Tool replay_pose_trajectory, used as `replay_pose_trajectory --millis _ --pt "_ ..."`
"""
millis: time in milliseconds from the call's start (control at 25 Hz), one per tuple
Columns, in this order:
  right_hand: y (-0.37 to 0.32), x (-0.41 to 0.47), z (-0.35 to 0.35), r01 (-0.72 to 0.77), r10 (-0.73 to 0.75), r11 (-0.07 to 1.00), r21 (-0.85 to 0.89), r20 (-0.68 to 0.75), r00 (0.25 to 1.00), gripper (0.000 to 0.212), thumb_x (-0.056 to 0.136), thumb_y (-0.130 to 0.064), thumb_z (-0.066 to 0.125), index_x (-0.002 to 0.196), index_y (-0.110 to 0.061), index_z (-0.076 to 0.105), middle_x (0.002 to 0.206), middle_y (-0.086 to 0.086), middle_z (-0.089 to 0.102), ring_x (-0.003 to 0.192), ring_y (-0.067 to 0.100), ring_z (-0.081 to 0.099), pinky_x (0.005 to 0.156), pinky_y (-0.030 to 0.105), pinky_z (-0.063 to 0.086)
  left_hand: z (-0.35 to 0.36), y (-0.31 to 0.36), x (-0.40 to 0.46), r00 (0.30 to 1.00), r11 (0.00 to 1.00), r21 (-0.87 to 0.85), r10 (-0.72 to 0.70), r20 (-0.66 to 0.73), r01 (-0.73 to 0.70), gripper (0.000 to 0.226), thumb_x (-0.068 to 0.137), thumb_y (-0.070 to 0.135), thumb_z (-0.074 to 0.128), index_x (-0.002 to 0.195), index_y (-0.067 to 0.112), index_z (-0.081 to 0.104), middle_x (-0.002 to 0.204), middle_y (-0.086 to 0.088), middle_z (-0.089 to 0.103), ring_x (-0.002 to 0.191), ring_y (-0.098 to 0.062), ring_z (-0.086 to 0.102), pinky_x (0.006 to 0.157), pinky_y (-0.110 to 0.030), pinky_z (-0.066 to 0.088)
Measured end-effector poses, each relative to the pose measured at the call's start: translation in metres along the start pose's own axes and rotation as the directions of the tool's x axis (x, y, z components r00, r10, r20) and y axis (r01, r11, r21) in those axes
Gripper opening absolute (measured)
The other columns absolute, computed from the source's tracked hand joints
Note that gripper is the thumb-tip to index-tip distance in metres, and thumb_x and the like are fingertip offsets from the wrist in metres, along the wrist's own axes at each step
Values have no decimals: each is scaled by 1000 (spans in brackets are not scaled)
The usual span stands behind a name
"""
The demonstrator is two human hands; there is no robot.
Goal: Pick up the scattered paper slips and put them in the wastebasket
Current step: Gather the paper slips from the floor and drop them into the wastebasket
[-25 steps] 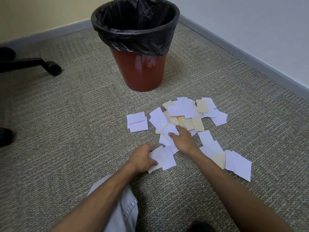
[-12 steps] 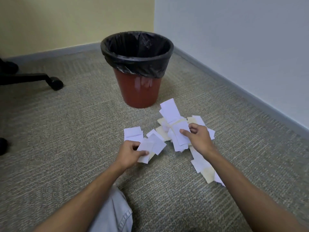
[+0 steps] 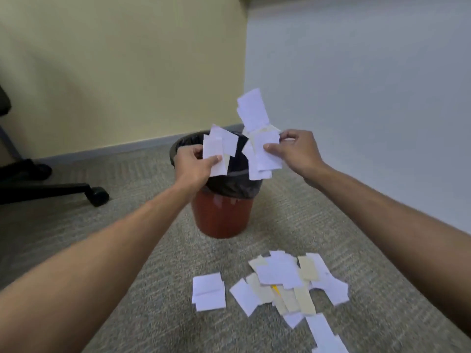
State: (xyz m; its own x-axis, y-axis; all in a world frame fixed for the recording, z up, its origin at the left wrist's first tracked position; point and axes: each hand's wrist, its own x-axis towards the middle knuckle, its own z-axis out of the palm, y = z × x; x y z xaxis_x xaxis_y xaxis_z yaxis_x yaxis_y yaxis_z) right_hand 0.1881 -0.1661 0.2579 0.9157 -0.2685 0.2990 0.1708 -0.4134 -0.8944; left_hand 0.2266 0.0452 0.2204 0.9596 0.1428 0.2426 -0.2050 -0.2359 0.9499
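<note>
A red wastebasket (image 3: 221, 217) with a black liner stands on the carpet near the room's corner. My left hand (image 3: 192, 164) pinches a small bunch of white paper slips (image 3: 216, 152) over the basket's left rim. Over its right rim my right hand (image 3: 297, 151) grips a bigger bunch of white and cream slips (image 3: 260, 141), some sticking upward. Several more slips (image 3: 277, 284) lie scattered on the carpet in front of the basket, with a separate white pair (image 3: 208, 291) to their left.
An office chair's black base and caster (image 3: 95, 196) sit at the left on the carpet. A yellow wall and a pale grey wall meet in the corner behind the basket. A baseboard (image 3: 127, 146) runs along the floor.
Both hands have lifted from the floor with their bunches of slips and now hold them above the basket's mouth. The view has tilted up.
</note>
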Motion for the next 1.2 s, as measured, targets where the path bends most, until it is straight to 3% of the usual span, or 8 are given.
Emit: replay_pose_trajectory --millis 320,480,720,800,880,1000,1080,1200 --pt "23 76 66 64 -77 983 -172 -66 995 24 74 -28 80 85 -18 61 80 -1 66 87 19 66 87 37 53 24 -18 62 990 960 272 -22 -136 59 33 76 22 78 106 12 68 103 -3 71 94 -18 64 78 -28 46" --pt "57 55 67 83 -93 977 -196 -38 995 51 75 -57 71 106 -17 62 95 -5 67 91 11 63 85 30 52 20 -42 52 967 897 424 204 -152 -123 46 79 45 67 112 13 57 107 -4 60 102 -23 56 90 -36 46" --pt "105 -38 32 314 -321 890 -331 33 946 19 89 -37 59 96 -21 66 90 -8 67 84 6 61 74 19 48 1 -93 -44 893 830 442 433 -126 -340 22 93 34 54 83 15 50 80 3 47 75 -12 40 65 -25 32" --pt "139 -70 30 327 -283 869 -371 169 944 16 88 -32 58 91 -20 69 87 -7 68 82 8 62 78 31 53 -1 -129 -75 947 814 501 320 33 -293 21 93 31 55 81 15 53 79 2 51 71 -13 44 62 -26 35" --pt "173 -95 39 286 -122 853 -436 367 922 15 87 -32 60 92 -21 70 96 -4 70 91 13 62 85 40 51 -3 -170 -97 975 757 629 44 220 -176 24 90 36 60 102 14 60 109 -4 55 88 -18 55 78 -35 49" --pt "206 -124 60 354 142 735 -578 642 754 40 89 -46 60 119 -21 62 133 2 56 127 22 46 105 41 36 -4 -214 -117 829 588 794 -360 427 -153 86 81 52 67 148 14 30 159 -9 14 144 -33 20 115 -47 26" --pt "217 -135 74 471 203 628 -619 715 669 56 91 -52 53 136 -19 50 152 4 35 142 21 26 110 44 24 -4 -230 -124 734 553 796 -431 525 -246 109 71 62 71 153 17 15 162 -5 1 149 -28 -1 118 -46 15" --pt "229 -148 91 526 247 536 -661 718 651 64 92 -56 48 143 -18 41 161 6 12 149 22 5 115 51 11 -10 -240 -130 662 607 751 -455 596 -259 113 62 59 79 152 18 23 161 -4 10 147 -26 8 120 -40 15"
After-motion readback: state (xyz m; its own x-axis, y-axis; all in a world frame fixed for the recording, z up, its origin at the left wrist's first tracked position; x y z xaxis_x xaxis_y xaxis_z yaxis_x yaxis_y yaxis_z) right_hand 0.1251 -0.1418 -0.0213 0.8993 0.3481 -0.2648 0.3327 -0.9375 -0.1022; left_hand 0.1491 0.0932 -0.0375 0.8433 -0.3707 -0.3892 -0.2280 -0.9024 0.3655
